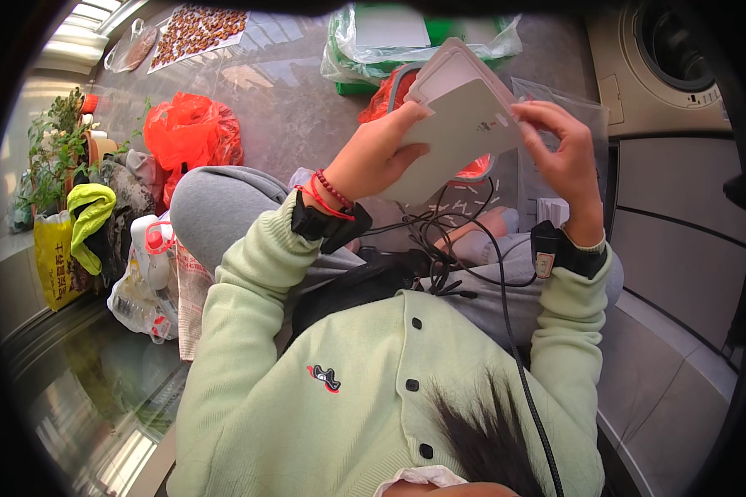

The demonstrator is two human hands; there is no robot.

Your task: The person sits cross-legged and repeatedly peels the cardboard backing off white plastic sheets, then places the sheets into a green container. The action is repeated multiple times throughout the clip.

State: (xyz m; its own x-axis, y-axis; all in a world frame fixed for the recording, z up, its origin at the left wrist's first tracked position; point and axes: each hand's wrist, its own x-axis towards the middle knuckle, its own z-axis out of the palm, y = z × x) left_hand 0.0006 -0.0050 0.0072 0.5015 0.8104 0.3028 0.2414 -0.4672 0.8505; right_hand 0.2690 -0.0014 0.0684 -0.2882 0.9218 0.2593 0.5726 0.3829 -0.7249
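My left hand (382,149), with red bead and cord bracelets at its wrist, grips a stack of thin card-like sheets (457,146), pale green-grey on top and pinkish-white behind. At the stack's right edge, my right hand (556,133) has its thumb and fingertips pinched on a small whitish piece too small to identify. Below the stack stands a grey-rimmed bin lined with a red plastic bag (472,169), partly hidden by it. Small white strips (460,205) lie scattered on the floor near the bin. Both wrists carry black strapped devices.
Black cables (435,233) run across my lap. A green crate lined with clear plastic (354,62) stands ahead, holding white sheets. A clear plastic bag (531,180) lies at right, near a front-loading washing machine (609,68). Left are a red plastic bag (189,133) and potted plants (53,146).
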